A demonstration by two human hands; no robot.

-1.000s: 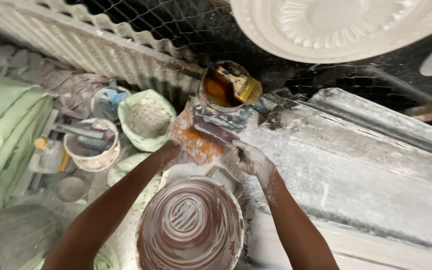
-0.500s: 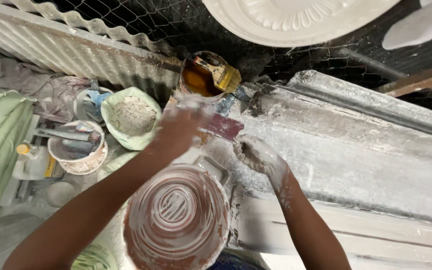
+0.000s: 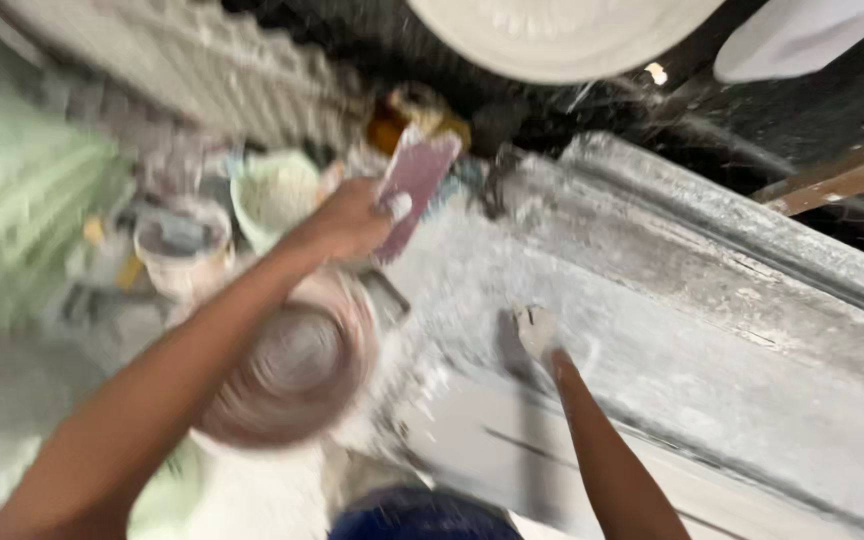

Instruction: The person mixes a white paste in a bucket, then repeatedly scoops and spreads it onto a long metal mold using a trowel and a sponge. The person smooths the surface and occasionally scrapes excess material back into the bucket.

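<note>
The left hand [image 3: 352, 222] grips a flat pink rectangular scraper blade [image 3: 415, 185] by its lower edge, the blade sticking up above the round plaster-smeared bucket [image 3: 297, 365]. The right hand [image 3: 537, 332], fingers loosely curled and holding nothing, rests on the long white plaster-coated slab [image 3: 672, 330], right of the bucket.

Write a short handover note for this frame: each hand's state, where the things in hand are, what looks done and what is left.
Left hand: raised, gripping a flat pinkish scraper blade above the round plaster-coated bowl.
Right hand: plaster-covered, pressed flat on the long grey plaster-dusted slab, holding nothing visible.
Nearby: small tubs left of the bowl, white round moulding at the top.
Done: the slab is coated in white.
Left: the scraper has not yet met the slab. The frame is blurred, so finer detail is unclear.
</note>
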